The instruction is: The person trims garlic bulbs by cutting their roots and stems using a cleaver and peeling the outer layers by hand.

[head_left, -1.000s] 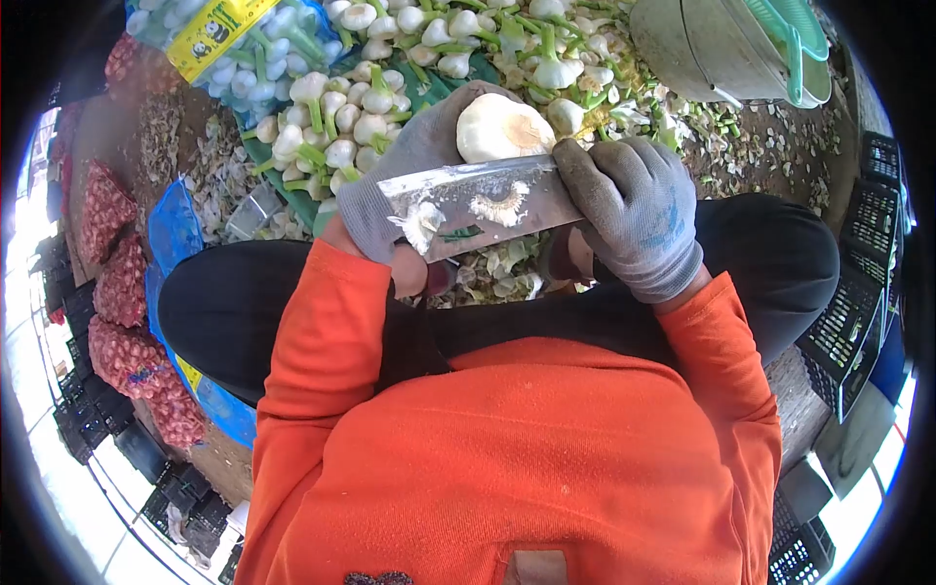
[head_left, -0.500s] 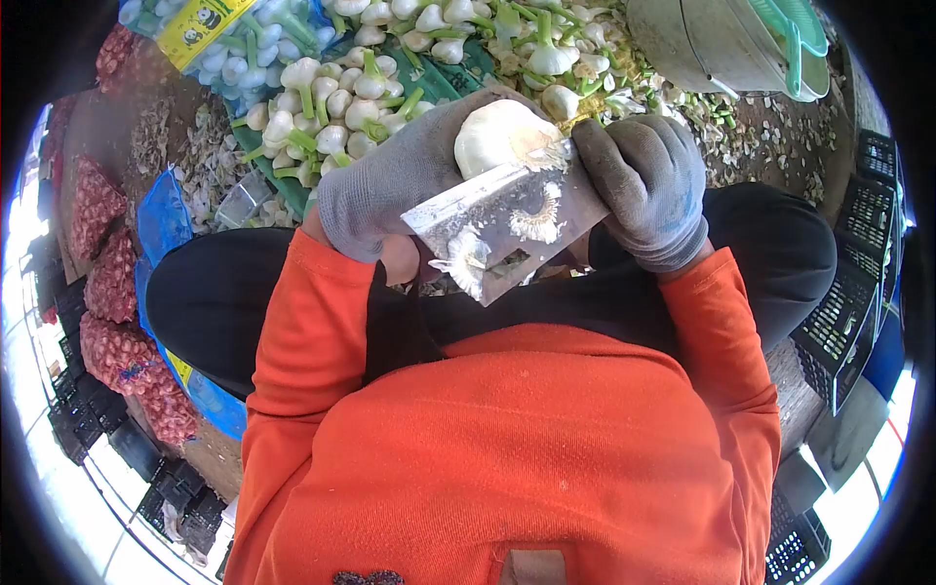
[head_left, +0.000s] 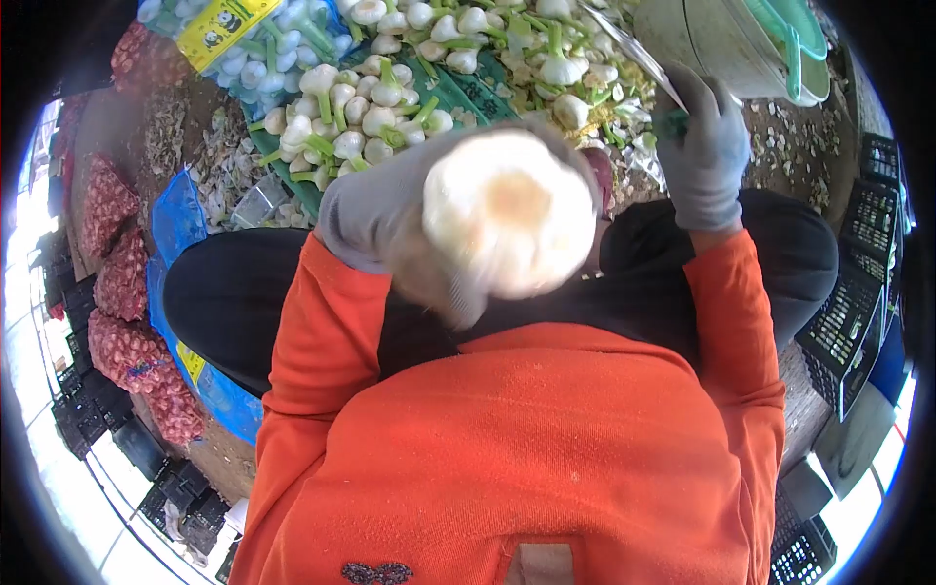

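A large white garlic bulb (head_left: 512, 219), its pale brown root end facing up at me, fills the grey-gloved palm of my left hand (head_left: 375, 205). That hand's fingers are curled round the bulb and partly blurred. Off to the right, my gloved right hand (head_left: 704, 161) grips a cleaver (head_left: 639, 57) with its broad blade pointing up and left, seen nearly edge-on. The cleaver's handle is hidden in the fist. Beyond my left hand, several garlic bulbs with cut green stems (head_left: 351, 117) lie in a heap on green sheeting (head_left: 458, 93).
A clear blue bag of garlic (head_left: 278, 58) stands at the upper left. Red mesh sacks (head_left: 122, 356) line the left side. A pale bucket (head_left: 707, 44) with a green basket (head_left: 795, 44) is at the upper right, and black crates (head_left: 848, 302) stand at the right.
My right hand has carried the cleaver away from the bulb, up and to the right, and the blade has turned edge-on. The bulb has come lower and nearer, root end now showing.
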{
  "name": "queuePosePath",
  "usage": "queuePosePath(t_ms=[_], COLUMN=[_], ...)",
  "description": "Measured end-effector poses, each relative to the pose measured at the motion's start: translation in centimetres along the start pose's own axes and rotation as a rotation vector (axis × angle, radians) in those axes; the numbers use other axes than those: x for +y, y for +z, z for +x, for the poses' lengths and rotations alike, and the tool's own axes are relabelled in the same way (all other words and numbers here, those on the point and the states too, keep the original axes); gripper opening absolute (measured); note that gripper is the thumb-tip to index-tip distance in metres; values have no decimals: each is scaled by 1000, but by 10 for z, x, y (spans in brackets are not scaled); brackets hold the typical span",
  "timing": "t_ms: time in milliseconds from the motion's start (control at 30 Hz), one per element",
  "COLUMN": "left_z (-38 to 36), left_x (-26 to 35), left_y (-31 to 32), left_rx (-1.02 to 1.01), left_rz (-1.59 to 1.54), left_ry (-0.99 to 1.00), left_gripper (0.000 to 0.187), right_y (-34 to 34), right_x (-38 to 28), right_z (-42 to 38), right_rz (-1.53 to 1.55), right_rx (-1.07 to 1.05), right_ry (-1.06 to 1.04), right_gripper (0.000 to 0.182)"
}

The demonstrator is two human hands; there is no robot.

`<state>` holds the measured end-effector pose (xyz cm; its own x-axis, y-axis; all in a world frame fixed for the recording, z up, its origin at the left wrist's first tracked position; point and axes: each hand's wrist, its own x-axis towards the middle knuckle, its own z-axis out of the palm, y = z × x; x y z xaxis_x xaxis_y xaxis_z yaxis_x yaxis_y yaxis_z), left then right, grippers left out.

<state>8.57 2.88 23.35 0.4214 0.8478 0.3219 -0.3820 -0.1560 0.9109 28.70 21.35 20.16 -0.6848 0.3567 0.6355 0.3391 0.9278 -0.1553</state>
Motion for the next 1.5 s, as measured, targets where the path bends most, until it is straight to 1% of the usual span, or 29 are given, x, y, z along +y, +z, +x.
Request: queuePosePath(t_ms=[33, 67, 100, 133, 200, 233, 333, 367, 433, 500, 600, 633, 667, 733, 800, 833, 933, 967, 1067, 1100, 1200, 1300, 1400, 1500], left_z=[-2, -5, -8, -10, -2, 3, 0, -3, -2, -2, -9, -1, -7, -5, -6, -6, -5, -4, -6, -6, -8, -6, -9, -11], left_x=[10, 10, 10, 10, 18, 20, -3, -7, -4, -8, -31, -28, -39, -29, -32, -28, -16, -12, -11, -9, -8, -4, -5, -7], left_y=[1, 5, 8, 11, 13, 16, 7, 5, 5, 0, -12, -1, -6, -5, -9, -8, -2, -1, -1, 0, 1, 4, 4, 3], left_rx=[169, 318, 474, 630, 728, 796, 857, 873, 799, 719, 602, 808, 817, 683, 631, 618, 636, 620, 563, 536, 508, 485, 439, 424], left_rz=[195, 161, 115, 62, -133, -71, 317, 297, 358, 467, 691, 315, 502, 690, 606, 634, 492, 503, 386, 448, 473, 396, 256, 228], left_ry=[-125, -184, -235, -274, -263, -270, -212, -229, -310, -290, -116, -205, -245, -275, -238, -266, -348, -359, -336, -327, -330, -314, -340, -319], left_gripper=[83, 81, 78, 76, 76, 77, 80, 81, 81, 80, 76, 67, 60, 57, 55, 56, 56, 57, 59, 62, 63, 65, 68, 70], right_y=[-3, -8, -13, -17, -24, -24, -22, -23, -21, -19, -22, -20, -20, -20, -20, -21, -15, -13, -12, -12, -8, -12, -5, -8], right_x=[-4, -8, -20, -28, -37, -37, -41, -44, -48, -52, -53, -54, -55, -57, -58, -59, -58, -59, -58, -57, -55, -56, -48, -47], right_z=[-1, -3, -4, -4, -3, -3, -2, -1, -1, 0, -1, -2, -4, -4, -4, -4, -6, -6, -5, -5, -7, -6, -9, -9], right_rz=[7, 11, 27, 46, 82, 94, 83, 78, 47, 41, 70, 65, 71, 85, 113, 129, 162, 173, 187, 189, 172, 150, 134, 144], right_rx=[26, 51, 16, -14, -75, -77, -123, -147, -139, -106, -155, -137, -144, -157, -170, -168, -160, -145, -112, -102, -40, -64, 18, -6], right_ry=[-2, 0, 29, 41, 66, 71, 48, 27, -77, -179, -258, -273, -287, -318, -320, -327, -350, -353, -375, -386, -420, -393, -422, -411], right_gripper=[42, 43, 46, 42, 34, 36, 38, 40, 38, 34, 33, 33, 34, 35, 35, 35, 38, 39, 40, 41, 41, 40, 38, 38])
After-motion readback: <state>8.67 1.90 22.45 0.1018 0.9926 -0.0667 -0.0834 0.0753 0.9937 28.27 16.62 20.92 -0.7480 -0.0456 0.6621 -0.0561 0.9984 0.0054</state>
